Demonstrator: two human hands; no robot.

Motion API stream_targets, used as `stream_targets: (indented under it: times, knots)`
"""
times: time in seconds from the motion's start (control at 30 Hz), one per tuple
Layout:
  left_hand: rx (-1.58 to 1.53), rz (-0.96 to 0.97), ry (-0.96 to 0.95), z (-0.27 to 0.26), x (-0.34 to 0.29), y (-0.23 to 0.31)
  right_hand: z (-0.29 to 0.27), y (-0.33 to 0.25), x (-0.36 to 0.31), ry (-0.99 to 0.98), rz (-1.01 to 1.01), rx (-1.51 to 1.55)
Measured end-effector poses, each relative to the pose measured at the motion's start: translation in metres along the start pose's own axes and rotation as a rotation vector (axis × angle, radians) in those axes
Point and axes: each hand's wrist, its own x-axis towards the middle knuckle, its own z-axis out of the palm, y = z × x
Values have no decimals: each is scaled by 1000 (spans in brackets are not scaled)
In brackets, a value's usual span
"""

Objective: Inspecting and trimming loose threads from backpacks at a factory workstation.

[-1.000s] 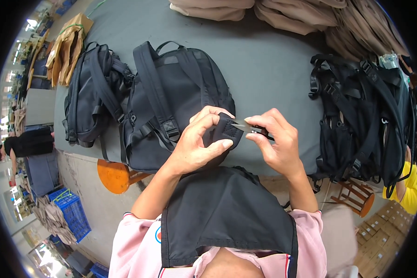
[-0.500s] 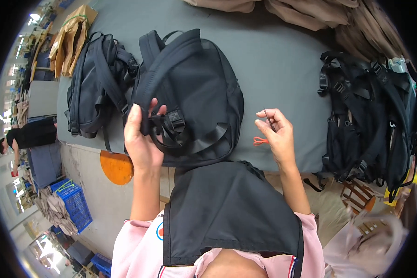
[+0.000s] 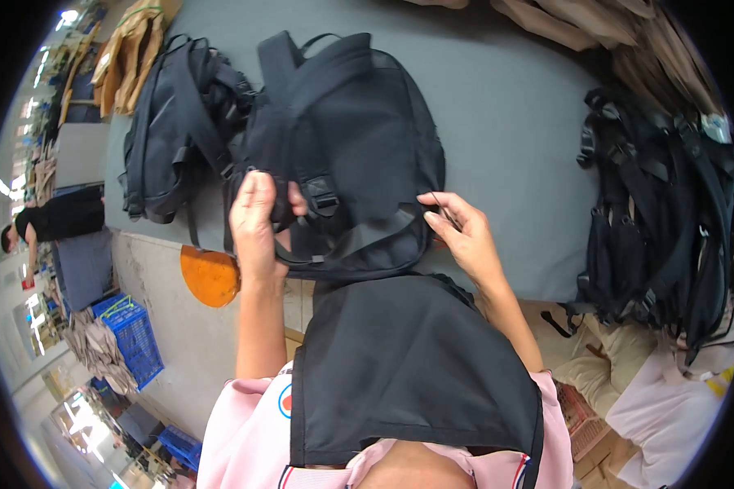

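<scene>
A black backpack (image 3: 375, 122) lies on the grey-covered table in front of me, its straps and carry handle facing up. My left hand (image 3: 255, 224) is closed around the lower part of its padded shoulder strap (image 3: 298, 102), near a black buckle (image 3: 320, 194). Loose webbing (image 3: 367, 236) curves across the bag's near end. At the bag's right edge, my right hand (image 3: 469, 240) holds small scissors (image 3: 451, 218). Their thin dark blades poke out past the fingertips, and the reddish-orange handle is mostly hidden by the hand.
Another black backpack (image 3: 171, 138) lies directly left, with brown paper (image 3: 130, 61) beyond it. More black bags (image 3: 661, 220) are piled at the right. Brownish fabric (image 3: 563, 20) covers the far right edge. An orange stool (image 3: 208, 275) and blue crate (image 3: 130, 338) stand on the floor; a person (image 3: 69, 220) is far left.
My right hand has moved left with the scissors, up to the backpack's edge. My left hand has turned and rolled the strap over. The view has shifted slightly.
</scene>
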Motion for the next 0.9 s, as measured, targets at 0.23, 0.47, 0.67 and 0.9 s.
stream_targets:
  times: [0.23, 0.47, 0.67, 0.9]
  knots:
    - [77, -79, 22, 6, -5, -5, 4, -2, -4, 2, 34, 21]
    - [107, -128, 2, 16, -10, -1, 14, -35, -10, 92, -232, -118]
    - [931, 143, -325, 48, -35, 2, 9, -42, -7, 214, -243, 121]
    - [1082, 151, -807, 62, -51, -11, -28, -51, 18, 176, -118, 159]
